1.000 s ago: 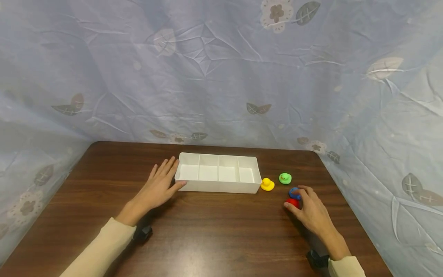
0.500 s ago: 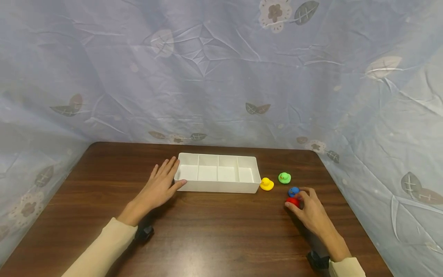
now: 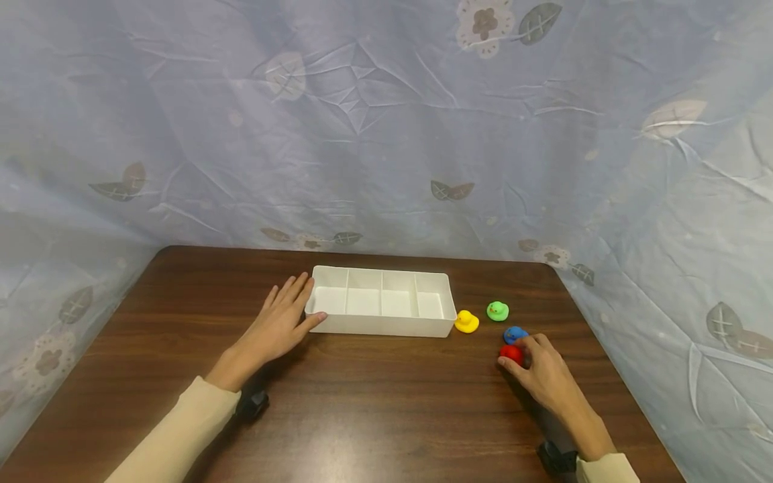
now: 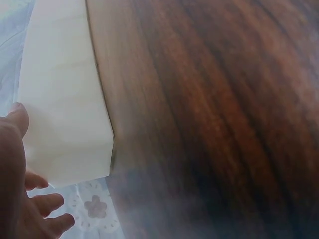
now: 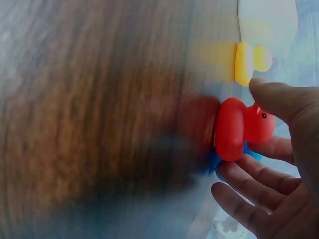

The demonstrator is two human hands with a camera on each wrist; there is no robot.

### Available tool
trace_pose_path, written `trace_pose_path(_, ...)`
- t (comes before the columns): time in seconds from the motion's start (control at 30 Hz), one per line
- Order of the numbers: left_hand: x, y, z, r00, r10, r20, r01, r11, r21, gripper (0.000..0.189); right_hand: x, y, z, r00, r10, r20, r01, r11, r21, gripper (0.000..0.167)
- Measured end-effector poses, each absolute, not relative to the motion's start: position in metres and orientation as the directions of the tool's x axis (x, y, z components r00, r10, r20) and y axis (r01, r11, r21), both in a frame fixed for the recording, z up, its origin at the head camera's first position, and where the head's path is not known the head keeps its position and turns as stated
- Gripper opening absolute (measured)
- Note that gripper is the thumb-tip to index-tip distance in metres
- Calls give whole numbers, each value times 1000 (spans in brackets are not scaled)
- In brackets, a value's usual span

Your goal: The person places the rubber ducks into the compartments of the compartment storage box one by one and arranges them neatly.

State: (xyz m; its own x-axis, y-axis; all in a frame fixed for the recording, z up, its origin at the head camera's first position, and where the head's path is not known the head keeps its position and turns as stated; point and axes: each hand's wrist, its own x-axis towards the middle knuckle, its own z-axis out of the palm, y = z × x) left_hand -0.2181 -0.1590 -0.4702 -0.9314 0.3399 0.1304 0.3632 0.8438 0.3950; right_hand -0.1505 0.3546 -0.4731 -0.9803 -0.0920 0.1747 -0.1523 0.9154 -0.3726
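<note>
My right hand [image 3: 546, 376] has thumb and index finger around a red rubber duck [image 3: 511, 354], which sits on the table. In the right wrist view, the thumb reaches the head of the red duck [image 5: 232, 130], while the other fingers spread behind it. Just beyond is a blue rubber duck [image 3: 514, 335], partly covered by the red one in the right wrist view. My left hand [image 3: 274, 329] rests at the left end of a white tray [image 3: 380, 326] divided into compartments, fingers straight along its side and thumb at the front wall.
A yellow rubber duck [image 3: 466, 322] sits right by the tray's right end, with a green rubber duck [image 3: 498, 310] farther right. The brown wooden table [image 3: 392, 402] ends at the back against a hanging patterned cloth [image 3: 386, 168], which also covers the sides.
My right index finger has drawn back from over the blue duck to the red one, so more of the blue duck shows. The left hand and tray stay put.
</note>
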Motion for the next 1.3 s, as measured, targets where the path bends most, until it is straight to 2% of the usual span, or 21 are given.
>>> trace_pose_path(0.43,-218,-159,-471,-930,344,127,366,847,386,85,-148,354,-470,-981,-109,162,-158,932,-327,40)
trace_pose_path(0.8,-215,-159,-470,-932,340,127,362,839,406,83,-154,353,-460,-969,-145,199,-201,934,-296,37)
trace_pose_path(1.3,-216,-159,-470,-930,344,129,366,837,407,81,-172,341,-430,-958,-164,234,-229,931,-285,39)
